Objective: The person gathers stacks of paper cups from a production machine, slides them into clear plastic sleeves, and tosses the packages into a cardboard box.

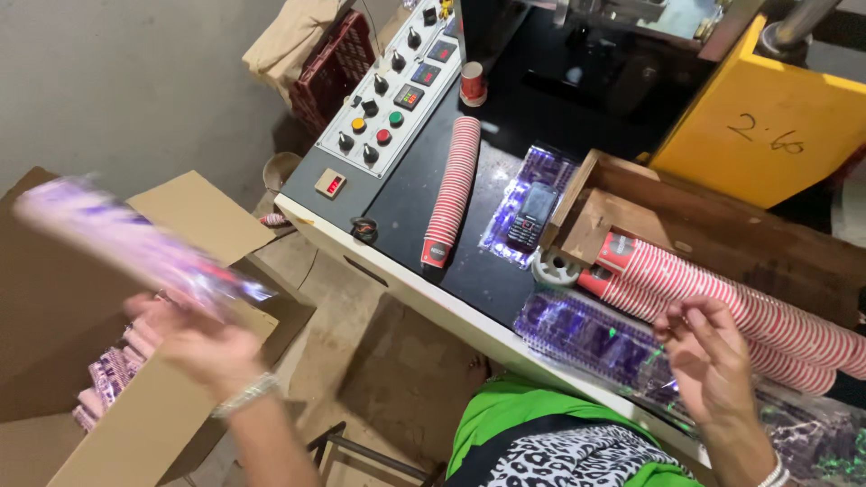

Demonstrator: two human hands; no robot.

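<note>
My left hand (203, 347) grips a long sleeve of stacked paper cups wrapped in purple printed plastic (126, 243), blurred with motion, over an open cardboard box (171, 397). More wrapped sleeves (108, 379) lie inside that box. My right hand (713, 361) hovers with fingers apart above a flat purple plastic bag (591, 334) on the black machine table (406, 207), just in front of long stacks of red-and-white striped paper cups (722, 293) lying in a wooden trough (722, 225).
Another stack of striped cups (451, 189) lies on the table beside a phone (532, 215) on plastic wrap. A control panel with knobs and buttons (397, 90) sits at the back left, a yellow machine housing (767, 126) at the right. A tape roll (552, 269) rests near the trough.
</note>
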